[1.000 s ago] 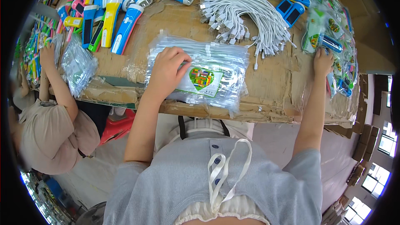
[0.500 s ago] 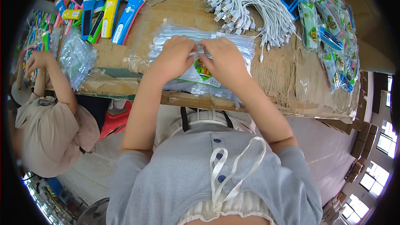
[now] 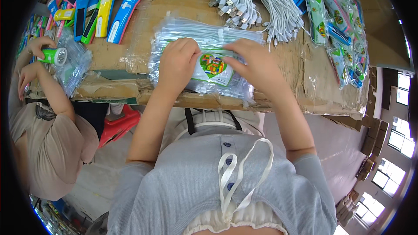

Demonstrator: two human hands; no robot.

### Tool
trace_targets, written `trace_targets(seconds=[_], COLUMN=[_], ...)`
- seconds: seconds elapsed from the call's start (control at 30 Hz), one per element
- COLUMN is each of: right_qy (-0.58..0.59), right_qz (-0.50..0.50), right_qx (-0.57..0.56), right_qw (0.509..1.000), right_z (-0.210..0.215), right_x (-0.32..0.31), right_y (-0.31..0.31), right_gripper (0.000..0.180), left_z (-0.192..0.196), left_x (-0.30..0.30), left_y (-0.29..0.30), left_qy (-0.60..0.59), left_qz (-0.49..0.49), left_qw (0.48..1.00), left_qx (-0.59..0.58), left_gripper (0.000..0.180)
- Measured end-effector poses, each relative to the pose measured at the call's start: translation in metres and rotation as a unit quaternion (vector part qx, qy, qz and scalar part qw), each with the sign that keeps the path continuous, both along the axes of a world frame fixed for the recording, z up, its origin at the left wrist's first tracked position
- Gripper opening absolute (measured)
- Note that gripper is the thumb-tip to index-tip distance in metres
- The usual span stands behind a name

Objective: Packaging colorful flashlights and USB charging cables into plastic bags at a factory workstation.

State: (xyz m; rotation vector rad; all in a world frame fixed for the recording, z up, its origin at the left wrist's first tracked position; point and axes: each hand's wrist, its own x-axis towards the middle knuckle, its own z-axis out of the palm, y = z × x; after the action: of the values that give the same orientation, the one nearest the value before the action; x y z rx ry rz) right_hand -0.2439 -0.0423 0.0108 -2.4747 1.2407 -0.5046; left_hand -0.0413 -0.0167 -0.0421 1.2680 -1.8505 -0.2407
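Observation:
A stack of clear plastic zip bags [image 3: 163, 39] lies at the table's near edge in front of me. The top bag [image 3: 213, 66] carries a colourful heart-shaped print and green trim. My left hand [image 3: 178, 63] is closed at that bag's left side, thumb and curled fingers pressed to its upper edge; the exact grip is partly hidden. Just right of the heart print, my right hand [image 3: 257, 63] hovers over the stack with thumb and fingers apart, slightly blurred, holding nothing.
A bundle of white USB cables [image 3: 257, 8] lies beyond the bags. Blue and yellow flashlights [image 3: 126, 15] are heaped at the far left, and packed bags [image 3: 342, 39] at the right. On the left, a co-worker's hand [image 3: 41, 45] holds a green flashlight [image 3: 54, 55] beside more plastic bags [image 3: 74, 63].
My hands, close together over the bag before, have parted; the right moved rightward and opened, uncovering the heart print. The co-worker's second hand and a green flashlight have come into view.

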Motion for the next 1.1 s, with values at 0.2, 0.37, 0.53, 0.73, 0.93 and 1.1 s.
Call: trace_targets(seconds=[0.2,0.37,0.53,0.73,0.93,1.1], right_qy=[0.003,0.004,0.057,0.037,0.020,-0.055], right_qz=[0.047,0.067,0.081,0.116,0.064,-0.110], right_qx=[0.080,0.217,0.269,0.263,-0.008,-0.154], right_qw=[0.996,0.974,0.958,0.957,0.998,0.980], right_z=[-0.009,-0.002,0.004,-0.007,-0.027,-0.007], right_x=[0.037,0.037,0.046,0.045,0.033,-0.007], right_y=[-0.021,-0.041,-0.059,-0.059,-0.043,-0.108], right_gripper=[0.016,0.017,0.019,0.015,0.008,0.021], left_z=[-0.006,0.002,0.002,0.007,0.061,0.057], left_x=[-0.003,-0.004,-0.004,-0.002,0.024,0.029], left_y=[0.001,0.006,0.003,0.003,0.061,0.084], left_qy=[-0.050,-0.085,-0.087,-0.102,-0.218,-0.129], left_qz=[-0.011,-0.029,-0.023,-0.003,-0.207,-0.105], left_qw=[0.998,0.994,0.994,0.994,0.937,0.965], left_qx=[-0.039,-0.059,-0.064,-0.037,0.178,0.202], left_gripper=[0.010,0.009,0.010,0.008,0.011,0.014])
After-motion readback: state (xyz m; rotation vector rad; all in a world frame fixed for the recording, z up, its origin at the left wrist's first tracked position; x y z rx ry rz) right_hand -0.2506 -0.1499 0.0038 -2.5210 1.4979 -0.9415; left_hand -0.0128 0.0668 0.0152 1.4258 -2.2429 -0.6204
